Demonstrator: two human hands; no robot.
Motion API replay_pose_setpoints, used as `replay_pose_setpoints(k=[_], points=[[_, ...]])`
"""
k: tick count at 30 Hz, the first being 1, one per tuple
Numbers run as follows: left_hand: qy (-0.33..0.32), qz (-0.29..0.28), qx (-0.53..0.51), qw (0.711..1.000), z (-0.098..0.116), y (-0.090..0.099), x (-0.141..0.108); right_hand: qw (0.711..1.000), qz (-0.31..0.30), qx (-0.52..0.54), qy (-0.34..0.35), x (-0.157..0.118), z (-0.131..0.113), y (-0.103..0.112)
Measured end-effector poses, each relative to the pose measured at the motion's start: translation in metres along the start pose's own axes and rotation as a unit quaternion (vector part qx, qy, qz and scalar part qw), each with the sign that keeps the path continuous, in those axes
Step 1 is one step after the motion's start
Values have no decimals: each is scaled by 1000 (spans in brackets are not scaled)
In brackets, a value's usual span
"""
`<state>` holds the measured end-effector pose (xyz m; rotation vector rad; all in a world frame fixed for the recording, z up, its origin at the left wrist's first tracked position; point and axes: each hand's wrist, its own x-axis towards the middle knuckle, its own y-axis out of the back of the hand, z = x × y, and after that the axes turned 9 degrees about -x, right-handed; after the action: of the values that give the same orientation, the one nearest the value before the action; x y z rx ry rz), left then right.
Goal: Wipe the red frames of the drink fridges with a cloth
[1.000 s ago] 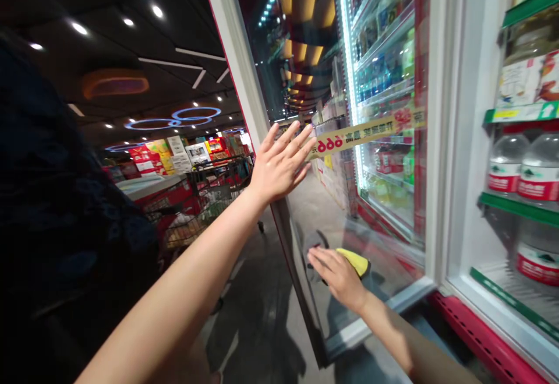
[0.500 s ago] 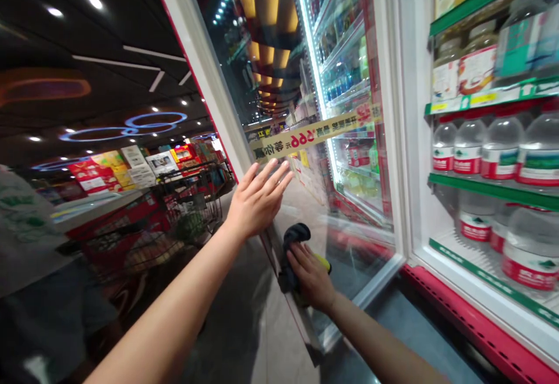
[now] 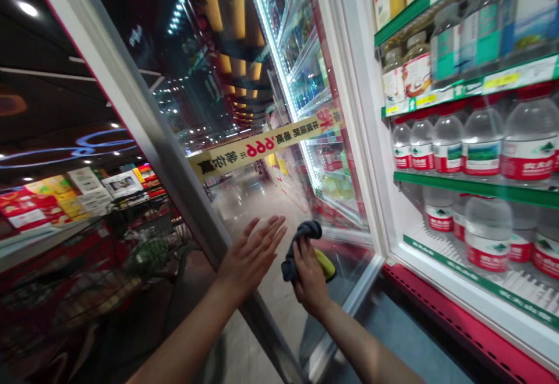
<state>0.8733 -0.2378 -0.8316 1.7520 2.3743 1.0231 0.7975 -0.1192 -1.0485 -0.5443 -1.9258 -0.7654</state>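
A glass cooler door stands swung out from the cooler, crossed by a yellow printed strip that reads mirrored. My right hand presses a dark blue-grey cloth against the lower glass, fingers over it. A yellow-green patch shows just right of those fingers; whether it belongs to the cloth I cannot tell. My left hand is open with its fingers stretched out, at the door's metal edge frame and partly over the glass. Whether its palm touches the door is hidden.
On the right, green-edged cooler shelves hold several red-capped water bottles and other drinks. A red base strip runs below. Left of the door are a shopping cart and stacked boxed goods, somewhat blurred.
The view has turned right, so door and shelves sit further left. My left hand has slid lower along the door edge. The cloth under my right hand has moved away from the frame, further onto the glass.
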Motion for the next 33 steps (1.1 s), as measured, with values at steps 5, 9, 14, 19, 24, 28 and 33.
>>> replay_pose_setpoints(k=[5, 9, 14, 19, 24, 28, 33], points=[[19, -20, 6, 1000, 5, -3, 9, 989, 94, 17, -115, 21, 68, -2], [22, -17, -8, 1000, 6, -2, 7, 966, 160, -2, -202, -15, 95, -18], [35, -33, -38, 998, 11, -5, 16, 989, 39, 29, -142, 16, 86, -8], [22, -26, -44, 998, 19, -4, 31, 971, 159, 20, -178, 21, 147, -3], [23, -28, -61, 997, 25, -2, 34, 950, 225, 14, -217, 25, 174, -17], [32, -24, -92, 995, 28, -2, 38, 973, 123, 24, -194, 63, 175, -8], [45, -43, -98, 993, 31, 0, 43, 962, 173, -8, -213, 39, 225, 2]])
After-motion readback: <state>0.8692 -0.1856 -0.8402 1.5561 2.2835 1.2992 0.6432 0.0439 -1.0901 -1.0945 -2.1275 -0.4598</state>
